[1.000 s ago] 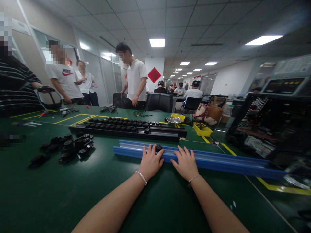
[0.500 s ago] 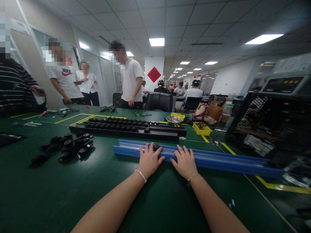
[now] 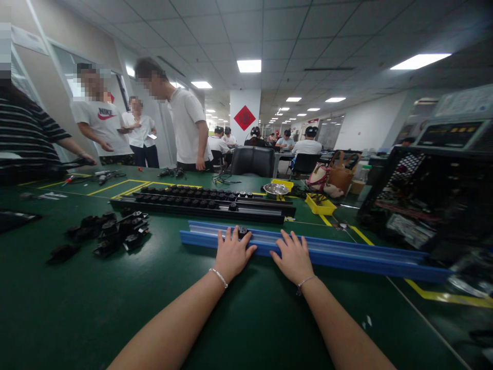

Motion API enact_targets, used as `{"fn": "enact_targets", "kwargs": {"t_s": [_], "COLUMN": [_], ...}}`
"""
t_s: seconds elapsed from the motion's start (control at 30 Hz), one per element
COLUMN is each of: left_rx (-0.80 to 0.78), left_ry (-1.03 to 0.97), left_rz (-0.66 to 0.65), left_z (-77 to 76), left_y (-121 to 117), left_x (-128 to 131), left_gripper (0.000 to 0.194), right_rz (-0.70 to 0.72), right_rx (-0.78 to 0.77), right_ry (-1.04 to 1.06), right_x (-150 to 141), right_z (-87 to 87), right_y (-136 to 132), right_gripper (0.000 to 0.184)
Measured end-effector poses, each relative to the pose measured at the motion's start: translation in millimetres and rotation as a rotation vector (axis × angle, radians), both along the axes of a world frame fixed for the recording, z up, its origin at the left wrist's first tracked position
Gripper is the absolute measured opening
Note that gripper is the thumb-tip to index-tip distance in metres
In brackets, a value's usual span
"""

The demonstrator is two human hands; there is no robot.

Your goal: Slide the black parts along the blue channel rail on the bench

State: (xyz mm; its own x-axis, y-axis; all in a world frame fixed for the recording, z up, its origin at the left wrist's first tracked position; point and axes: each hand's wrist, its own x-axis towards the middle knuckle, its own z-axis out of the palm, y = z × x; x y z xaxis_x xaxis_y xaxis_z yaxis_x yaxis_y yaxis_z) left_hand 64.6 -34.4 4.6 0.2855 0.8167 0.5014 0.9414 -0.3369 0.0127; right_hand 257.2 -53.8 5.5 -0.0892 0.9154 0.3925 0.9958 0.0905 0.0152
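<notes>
A long blue rail (image 3: 346, 254) lies across the green table (image 3: 96, 308) in front of me. My left hand (image 3: 230, 254) rests flat on its near edge, fingers spread, its fingertips at a small black part (image 3: 242, 232) sitting in the rail's groove. My right hand (image 3: 295, 257) lies flat on the rail just to the right, fingers stretched out and holding nothing.
Behind the blue rail lies a long black rail (image 3: 204, 203) loaded with several black parts. A pile of loose black parts (image 3: 106, 234) sits to the left. Yellow bins (image 3: 321, 206) and a metal bowl (image 3: 276, 190) stand further back; a black crate (image 3: 427, 200) stands at right. Several people stand at the far left.
My left hand and the black part have slid a little to the left along the blue rail. A standing person in white has walked left behind the table.
</notes>
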Motion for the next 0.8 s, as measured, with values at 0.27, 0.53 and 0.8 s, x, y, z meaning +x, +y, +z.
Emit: {"fn": "enact_targets", "kwargs": {"t_s": [0.27, 0.53, 0.8], "left_rx": [-0.002, -0.008, -0.014], "left_ry": [-0.003, -0.012, -0.009], "left_rz": [0.014, 0.035, 0.046], "left_z": [1.4, -0.8, 0.5], "left_y": [1.0, 2.5, 3.3], "left_x": [-5.8, -6.5, -10.8], "left_gripper": [0.051, 0.052, 0.051], "right_rz": [0.0, -0.001, -0.001], "right_rx": [0.004, -0.001, -0.002], "right_ry": [-0.011, -0.007, 0.0], "right_x": [0.0, -1.5, -0.9], "right_z": [0.3, 1.7, 0.9], "right_y": [-0.1, -1.0, -0.8], "right_gripper": [0.035, 0.035, 0.035]}}
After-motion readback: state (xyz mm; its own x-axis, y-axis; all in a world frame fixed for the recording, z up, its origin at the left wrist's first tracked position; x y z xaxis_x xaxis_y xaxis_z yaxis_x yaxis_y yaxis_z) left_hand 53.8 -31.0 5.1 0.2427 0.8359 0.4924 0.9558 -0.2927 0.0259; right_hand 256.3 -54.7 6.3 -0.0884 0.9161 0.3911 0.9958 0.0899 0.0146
